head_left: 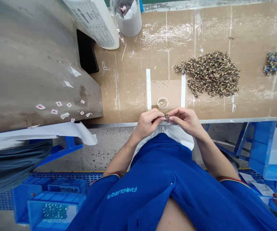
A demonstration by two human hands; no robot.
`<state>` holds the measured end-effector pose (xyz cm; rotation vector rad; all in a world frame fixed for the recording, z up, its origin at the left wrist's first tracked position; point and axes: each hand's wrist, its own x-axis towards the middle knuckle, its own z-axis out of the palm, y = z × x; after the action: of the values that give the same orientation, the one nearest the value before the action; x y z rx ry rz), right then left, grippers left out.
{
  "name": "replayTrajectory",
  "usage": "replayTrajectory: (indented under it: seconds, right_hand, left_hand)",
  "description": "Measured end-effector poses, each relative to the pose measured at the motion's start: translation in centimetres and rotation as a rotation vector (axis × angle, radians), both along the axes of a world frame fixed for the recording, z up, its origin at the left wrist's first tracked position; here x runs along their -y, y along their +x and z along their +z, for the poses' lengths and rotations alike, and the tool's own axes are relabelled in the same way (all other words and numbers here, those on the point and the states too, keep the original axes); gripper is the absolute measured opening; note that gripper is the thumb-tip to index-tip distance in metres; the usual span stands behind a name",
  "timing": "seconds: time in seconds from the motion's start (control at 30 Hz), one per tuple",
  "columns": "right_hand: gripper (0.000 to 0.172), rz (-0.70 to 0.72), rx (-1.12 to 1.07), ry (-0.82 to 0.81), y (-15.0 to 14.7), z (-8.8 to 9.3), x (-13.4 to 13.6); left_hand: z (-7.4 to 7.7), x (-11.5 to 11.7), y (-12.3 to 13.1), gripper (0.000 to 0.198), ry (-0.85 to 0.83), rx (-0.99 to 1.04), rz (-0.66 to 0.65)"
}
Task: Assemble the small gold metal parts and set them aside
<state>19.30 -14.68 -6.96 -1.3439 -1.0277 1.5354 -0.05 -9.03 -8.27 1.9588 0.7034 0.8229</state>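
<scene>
As our left hand (148,123) and right hand (185,122) meet at the lower middle of the frame, we grip a tiny twisted piece (167,116) between the fingertips of both, just above the table edge (237,120); a heap of speckled pieces (212,73) lies on cardboard (249,32) at upper right.

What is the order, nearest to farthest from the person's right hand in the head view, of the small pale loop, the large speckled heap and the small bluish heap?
From the right hand:
1. Small pale loop: on the cardboard, just ahead and to the hand's left.
2. Large speckled heap: ahead and to the right.
3. Small bluish heap: far right on the cardboard.
</scene>
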Motion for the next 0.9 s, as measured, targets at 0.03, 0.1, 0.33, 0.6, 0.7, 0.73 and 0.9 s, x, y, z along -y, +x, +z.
replayTrajectory:
  seconds: [0.03, 0.1, 0.33, 0.6, 0.7, 0.73, 0.9]
  right_hand:
    - [0.037, -0.004, 0.006, -0.001, -0.03, 0.04, -0.01]
    - [0.037, -0.013, 0.014, 0.0, -0.09, 0.07, 0.0]
    - [0.033, -0.015, 0.047, 0.02, -0.32, -0.21, 0.14]
    - [0.019, 0.121, 0.198, 0.155, -0.1, 0.07, -0.03]
    - [0.018, 0.146, 0.244, 0.186, -0.08, 0.29, -0.15]
    - [0.018, 0.145, 0.249, 0.192, -0.11, 0.32, -0.15]
    - [0.021, 0.117, 0.252, 0.158, -0.35, 0.26, 0.01]
  left_hand:
    - [-0.01, 0.02, 0.0, 0.016, -0.002, -0.008, 0.001]
    - [-0.02, 0.06, 0.03, 0.015, -0.003, -0.014, 0.003]
    - [0.03, 0.08, 0.16, 0.017, -0.009, 0.005, -0.011]
    - [-0.32, -0.08, -0.19, 0.019, 0.006, -0.041, -0.082]
    - [-0.36, -0.04, -0.25, 0.022, 0.017, -0.063, -0.094]
    - [-0.35, -0.01, -0.25, 0.022, 0.016, -0.065, -0.092]
    - [-0.34, 0.15, -0.19, 0.021, 0.006, -0.06, -0.058]
